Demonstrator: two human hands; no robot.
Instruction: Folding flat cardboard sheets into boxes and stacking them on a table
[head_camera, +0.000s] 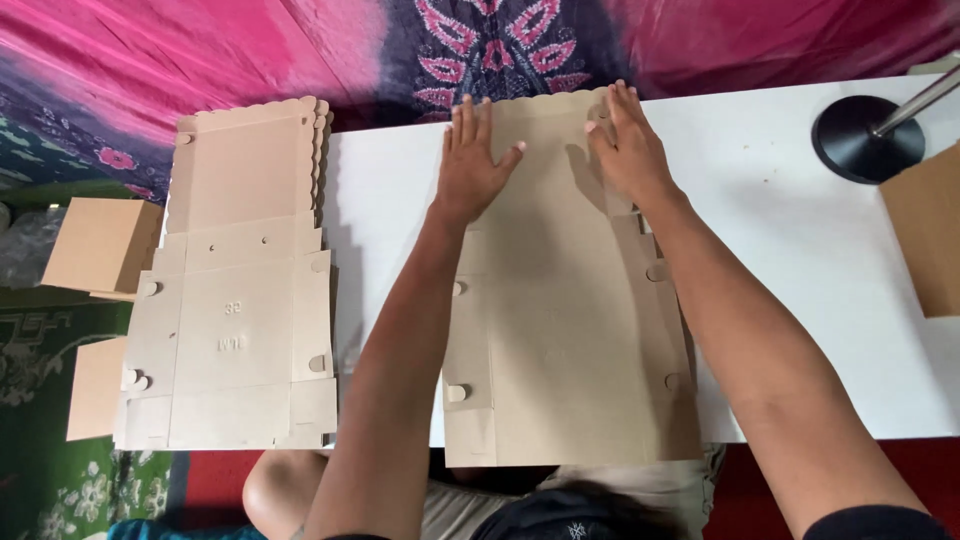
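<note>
Head view shows both hands pressed flat, so there is no closed grip on anything: the left hand (472, 165) lies palm down with fingers spread on the upper left part of a flat box blank (565, 330), and the right hand (628, 148) lies the same way on its upper right part, near the scalloped top edge. The blank sits in the middle of the frame on the white worktop (790, 260), its lower end hanging a little past the near edge. It is unfolded: side flaps and round tabs lie level with the main panel, and no wall stands up, so folding looks barely begun, at most a crease being pressed at the far end. Left of it, a stack of blanks (235, 300) of the same cut lies flat, overhanging the worktop's left edge. Further left are what look like brown cardboard boxes (100, 245), too cropped to be sure. At the upper right stands a black round base (860, 135) with a metal pole, and another cardboard piece (930, 245) at the right edge.
</note>
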